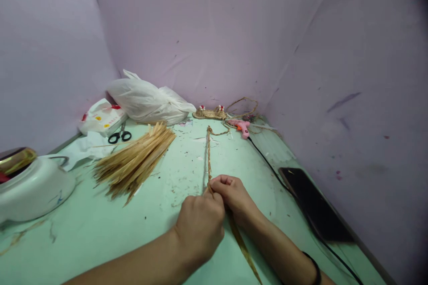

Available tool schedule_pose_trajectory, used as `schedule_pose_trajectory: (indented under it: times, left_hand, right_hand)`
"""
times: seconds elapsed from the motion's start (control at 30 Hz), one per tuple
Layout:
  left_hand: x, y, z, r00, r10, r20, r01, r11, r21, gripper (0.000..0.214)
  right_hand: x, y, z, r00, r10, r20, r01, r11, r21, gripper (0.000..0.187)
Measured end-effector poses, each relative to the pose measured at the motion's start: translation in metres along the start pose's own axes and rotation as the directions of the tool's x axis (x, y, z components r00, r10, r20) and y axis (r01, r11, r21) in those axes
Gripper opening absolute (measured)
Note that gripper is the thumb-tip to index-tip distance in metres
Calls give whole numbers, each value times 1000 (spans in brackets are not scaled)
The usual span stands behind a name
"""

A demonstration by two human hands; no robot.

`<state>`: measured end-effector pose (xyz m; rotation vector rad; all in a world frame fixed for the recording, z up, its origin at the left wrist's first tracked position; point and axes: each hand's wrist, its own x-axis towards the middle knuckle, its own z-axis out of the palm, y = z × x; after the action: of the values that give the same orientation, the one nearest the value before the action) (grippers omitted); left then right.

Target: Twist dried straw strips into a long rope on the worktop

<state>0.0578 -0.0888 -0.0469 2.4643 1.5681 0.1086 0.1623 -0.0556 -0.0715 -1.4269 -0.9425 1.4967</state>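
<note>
A thin twisted straw cord [209, 153] runs away from me across the green table, its far end bent to the right. My left hand [201, 222] is closed around the near end of this cord, knuckles up. Beside it, my right hand [233, 193] pinches the cord just ahead, thumb and forefinger together. A loose flat straw strip [245, 249] trails from between the hands toward the table's near edge. The fingertips are partly hidden, so the exact grip on each strand cannot be made out.
Left lie a straw bundle [138, 158], black-handled scissors [119, 137], a tissue pack [103, 118], a white bag [150, 100] and a white pot [36, 189]. A woven straw piece [210, 114] sits at the back. Right are a pink glue gun [241, 127], its black cord and a phone [314, 205].
</note>
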Motion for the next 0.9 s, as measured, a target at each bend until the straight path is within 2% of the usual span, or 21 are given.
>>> schedule_pose_trajectory:
  times: [0.1, 0.17, 0.23, 0.27, 0.3, 0.33, 0.37, 0.43, 0.47, 0.5, 0.57, 0.73, 0.83, 0.9]
  left_hand:
    - [-1, -2, 5, 993, 121, 2, -121, 993, -12, 30]
    - [4, -7, 1, 991, 128, -26, -131, 982, -136, 24]
    - [12, -16, -9, 993, -6, -120, -34, 945, -324, 23]
    - [18, -21, -14, 979, -123, -164, 42, 901, -431, 21]
    - [23, -26, -19, 962, -230, -151, 114, 833, -541, 18]
    - [29, -30, -22, 948, -315, -41, 213, 727, -653, 20]
    - [33, -33, -25, 930, -348, 116, 317, 605, -730, 23]
    - [40, -39, -24, 879, -247, 408, 475, 385, -791, 22]
    - [43, -41, -21, 856, -173, 486, 516, 317, -796, 17]
    - [44, -43, -18, 847, -120, 518, 529, 278, -802, 11]
    - [46, -46, -11, 852, -109, 512, 521, 267, -811, 7]
    - [48, -49, -7, 823, -222, 523, 565, 424, -708, 13]
    - [48, -43, -10, 850, -255, 460, 526, 402, -750, 16]
    - [48, -38, -10, 870, -261, 417, 490, 377, -786, 15]
  right_hand:
    - [1, 2, 0, 999, -11, 35, 10, 1000, 16, 12]
    - [2, 2, -1, 999, -13, 41, 12, 1000, 22, 14]
    - [1, 0, -1, 999, -3, 49, 2, 1000, 22, 15]
    - [1, -1, -2, 998, -1, 57, 1, 1000, 10, 16]
    - [1, -2, -2, 998, -3, 65, 4, 1000, -17, 17]
    - [0, -3, -2, 997, -9, 71, 13, 999, -48, 18]
    - [1, -3, -2, 997, -19, 77, 24, 997, -74, 19]
    - [2, -2, -3, 993, -40, 108, 49, 995, -85, 19]
    - [3, -1, -3, 990, -53, 127, 64, 995, -83, 19]
    - [4, 0, -4, 988, -68, 142, 81, 993, -86, 18]
    - [7, 2, -6, 983, -90, 161, 111, 986, -125, 14]
    - [10, 3, -12, 973, -141, 182, 193, 930, -312, 8]
    - [6, 0, -16, 952, -242, 186, 304, 815, -493, 10]
    - [1, -4, -18, 949, -268, 167, 313, 723, -615, 15]
